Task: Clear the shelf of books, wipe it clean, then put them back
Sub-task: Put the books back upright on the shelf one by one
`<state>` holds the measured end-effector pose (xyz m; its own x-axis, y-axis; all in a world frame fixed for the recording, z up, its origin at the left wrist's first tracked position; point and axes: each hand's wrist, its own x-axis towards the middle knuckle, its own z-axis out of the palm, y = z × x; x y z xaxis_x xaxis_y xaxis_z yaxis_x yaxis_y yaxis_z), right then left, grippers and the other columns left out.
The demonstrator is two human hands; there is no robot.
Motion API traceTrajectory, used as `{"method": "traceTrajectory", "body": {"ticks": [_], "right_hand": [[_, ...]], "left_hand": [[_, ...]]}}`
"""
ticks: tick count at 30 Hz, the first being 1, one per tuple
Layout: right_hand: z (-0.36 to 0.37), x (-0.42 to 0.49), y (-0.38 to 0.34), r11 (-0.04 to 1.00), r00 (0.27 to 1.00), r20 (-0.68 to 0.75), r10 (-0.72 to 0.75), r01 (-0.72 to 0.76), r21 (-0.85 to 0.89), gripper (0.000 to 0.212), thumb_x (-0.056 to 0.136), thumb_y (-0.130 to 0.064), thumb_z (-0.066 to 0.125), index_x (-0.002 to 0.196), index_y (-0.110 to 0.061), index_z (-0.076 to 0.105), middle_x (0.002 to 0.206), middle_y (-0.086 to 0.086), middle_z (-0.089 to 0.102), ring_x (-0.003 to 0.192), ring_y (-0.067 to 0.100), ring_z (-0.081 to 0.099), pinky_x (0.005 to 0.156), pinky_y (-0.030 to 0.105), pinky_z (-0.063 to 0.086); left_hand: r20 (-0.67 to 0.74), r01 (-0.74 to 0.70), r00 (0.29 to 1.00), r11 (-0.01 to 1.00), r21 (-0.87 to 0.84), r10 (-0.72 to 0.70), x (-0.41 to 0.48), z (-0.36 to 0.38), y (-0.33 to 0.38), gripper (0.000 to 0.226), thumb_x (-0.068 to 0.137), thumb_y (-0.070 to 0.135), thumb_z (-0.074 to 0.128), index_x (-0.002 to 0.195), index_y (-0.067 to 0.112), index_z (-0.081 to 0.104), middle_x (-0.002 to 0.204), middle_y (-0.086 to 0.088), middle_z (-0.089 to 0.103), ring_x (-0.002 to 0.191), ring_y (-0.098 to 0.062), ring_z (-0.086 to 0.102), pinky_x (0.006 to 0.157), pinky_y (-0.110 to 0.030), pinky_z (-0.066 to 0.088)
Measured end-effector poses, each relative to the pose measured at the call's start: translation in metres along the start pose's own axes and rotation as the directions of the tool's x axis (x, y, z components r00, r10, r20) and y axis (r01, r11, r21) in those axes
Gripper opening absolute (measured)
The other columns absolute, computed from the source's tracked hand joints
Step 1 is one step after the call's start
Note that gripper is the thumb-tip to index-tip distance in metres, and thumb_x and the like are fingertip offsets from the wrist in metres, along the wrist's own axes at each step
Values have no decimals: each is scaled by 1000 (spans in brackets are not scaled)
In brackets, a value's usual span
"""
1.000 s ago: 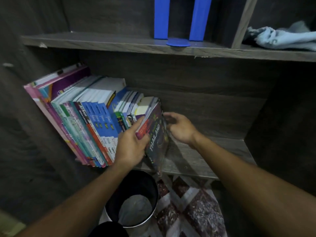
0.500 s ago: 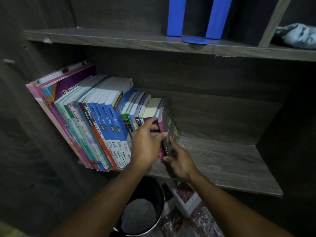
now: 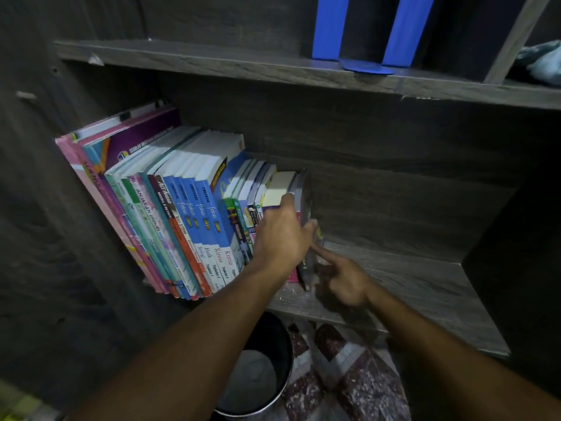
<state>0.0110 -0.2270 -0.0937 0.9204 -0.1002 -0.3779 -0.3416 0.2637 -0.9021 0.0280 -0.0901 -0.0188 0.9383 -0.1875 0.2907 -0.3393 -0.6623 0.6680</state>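
1. The row of books (image 3: pixel 182 208) leans left at the shelf's (image 3: pixel 409 284) 9 o'clock end.
2. The left hand (image 3: pixel 285 238) grips the dark book (image 3: pixel 306 196), fingers curled over its top.
3. Tilted out a second ago, the book now stands flush at the row's 3 o'clock end, so restocking looks nearly done.
4. The right hand (image 3: pixel 343 278), blurred, presses one straight finger on its lower cover.

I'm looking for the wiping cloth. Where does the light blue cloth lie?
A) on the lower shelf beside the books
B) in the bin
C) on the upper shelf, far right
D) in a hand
C: the cloth lies on the upper shelf, right of the divider, away from the books and the bin.
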Motion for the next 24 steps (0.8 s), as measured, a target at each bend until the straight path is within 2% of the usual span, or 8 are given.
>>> {"method": "traceTrajectory", "body": {"ticks": [2, 4, 8, 11, 13, 16, 18, 24], "right_hand": [[-23, -4, -15, 989, 996, -87, -7, -5, -147, 56, 95, 8, 48, 128, -37, 47, 109, -12, 55, 67, -22, 54, 70, 3, 45], [-32, -14, -33, 965, 991, -128, -32, -3, -262, 51, 93, 16, 42, 133, -12, 55, 113, -2, 61, 63, -7, 59, 59, 10, 47], [-25, -36, -69, 836, 945, -128, -302, 198, -512, 54, 90, 25, 36, 137, 1, 50, 132, 13, 54, 87, 8, 58, 59, 8, 47], [-7, -36, -88, 604, 857, -44, -513, 324, -728, 44, 94, 13, 43, 130, -7, 58, 134, 14, 58, 113, 35, 61, 84, 29, 53], [11, -34, -95, 518, 825, 28, -564, 380, -766, 35, 97, 3, 49, 125, -12, 64, 130, 5, 62, 122, 19, 58, 100, 23, 44], [46, -37, -96, 440, 825, 129, -550, 417, -795, 28, 99, -15, 56, 125, -18, 67, 127, -6, 63, 116, 7, 56, 91, 9, 39], [63, -37, -93, 336, 810, 230, -539, 458, -823, 31, 100, -23, 56, 130, -17, 65, 139, -2, 57, 126, 13, 53, 97, 14, 36], [94, -23, -80, 239, 798, 262, -542, 446, -863, 37, 96, -33, 62, 131, -25, 63, 139, 2, 60, 120, 19, 61, 107, 39, 46]], "left_hand": [[54, 25, 998, 997, 68, -28, 12, -2, 8, 50, 90, 25, 66, 133, 10, 46, 108, -13, 65, 95, -28, 64, 69, -26, 46], [102, 52, 993, 992, 116, -64, 19, -5, 15, 44, 88, 18, 65, 129, 9, 50, 112, -15, 62, 98, -30, 62, 70, -28, 46], [134, 34, 990, 999, 32, -38, 3, -14, 14, 34, 91, 10, 58, 125, 10, 52, 93, -4, 58, 74, -18, 56, 65, -25, 47], [126, 3, 992, 999, -35, 1, -29, -27, -4, 32, 93, 15, 55, 124, 18, 51, 94, -4, 65, 76, -19, 64, 68, -34, 59], [115, -8, 993, 1000, -21, 11, -52, -44, -14, 33, 94, 18, 53, 127, 19, 51, 86, -2, 66, 70, -17, 65, 68, -35, 59], [73, -38, 997, 999, 33, 36, -87, -78, -24, 39, 93, 21, 54, 132, 25, 51, 80, 2, 66, 65, -11, 63, 64, -22, 54], [61, -30, 998, 998, 55, 27, -106, -105, -30, 36, 92, 21, 57, 128, 28, 54, 80, 4, 66, 64, -5, 60, 56, -7, 42], [14, -7, 1000, 991, 134, 5, -131, -158, -41, 46, 86, 24, 63, 131, 30, 55, 81, 0, 68, 77, -17, 64, 66, -23, 38]]}}
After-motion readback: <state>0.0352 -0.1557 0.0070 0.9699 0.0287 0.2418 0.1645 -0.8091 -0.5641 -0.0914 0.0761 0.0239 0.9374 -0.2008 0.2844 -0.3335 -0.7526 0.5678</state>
